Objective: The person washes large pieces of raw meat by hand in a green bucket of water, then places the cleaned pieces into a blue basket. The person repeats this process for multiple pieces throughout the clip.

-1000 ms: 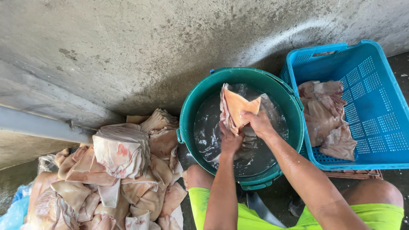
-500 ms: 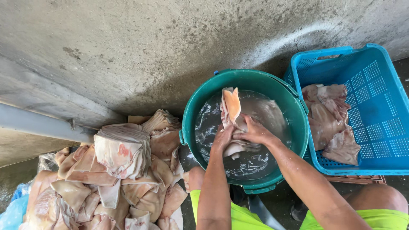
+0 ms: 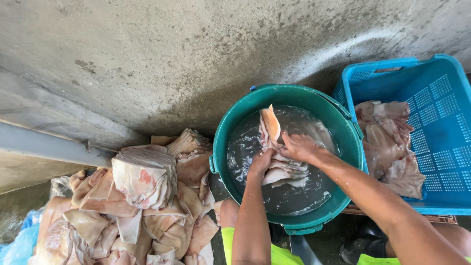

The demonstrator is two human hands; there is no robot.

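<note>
While both hands [image 3: 282, 157] grip a skin piece [image 3: 274, 147] in the bucket [image 3: 223, 142], a pile [image 3: 137, 196] and crate [image 3: 441, 147] flank it.

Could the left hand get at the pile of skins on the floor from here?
Probably yes: the pile of skins lies uncovered just left of the tub, though the left hand now grips a skin in the water.

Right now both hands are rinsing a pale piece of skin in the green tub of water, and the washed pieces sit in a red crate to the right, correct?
Not quite: the crate is blue, not red, as the head view shows. The rest holds.
</note>
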